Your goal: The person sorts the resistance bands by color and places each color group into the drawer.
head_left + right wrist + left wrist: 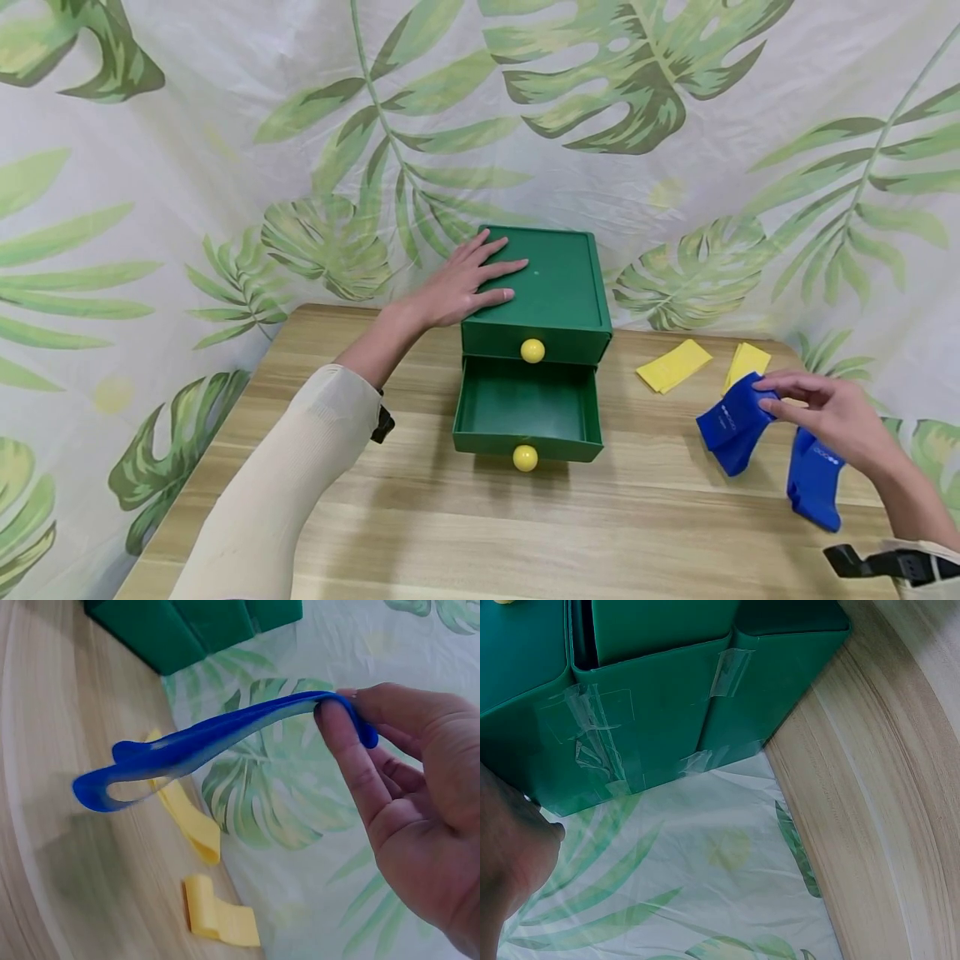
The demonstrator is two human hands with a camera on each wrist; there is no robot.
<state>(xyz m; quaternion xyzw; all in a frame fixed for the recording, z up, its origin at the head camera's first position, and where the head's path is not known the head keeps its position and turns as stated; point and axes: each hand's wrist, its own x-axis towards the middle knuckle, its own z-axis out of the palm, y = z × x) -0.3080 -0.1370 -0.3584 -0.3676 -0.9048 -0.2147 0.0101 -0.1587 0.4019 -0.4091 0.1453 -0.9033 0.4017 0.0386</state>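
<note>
My left hand (468,279) rests with fingers spread on the top left of a green drawer cabinet (555,287). Below its top drawer, a lower drawer (527,448) with a yellow knob is pulled out, its inside bare. To the right, my right hand (840,417) pinches one end of a folded blue resistance band (738,423) between thumb and fingers. In the right wrist view the blue band (202,746) droops above the table, its far end looped. A second folded blue band (816,481) lies on the table just below the right hand.
Two folded yellow bands, one nearer the cabinet (673,365) and another (747,365) beside it, lie at the table's back right. A leaf-print cloth (420,108) hangs behind the wooden table (420,533). Clear tape (731,671) joins the cabinet's sections.
</note>
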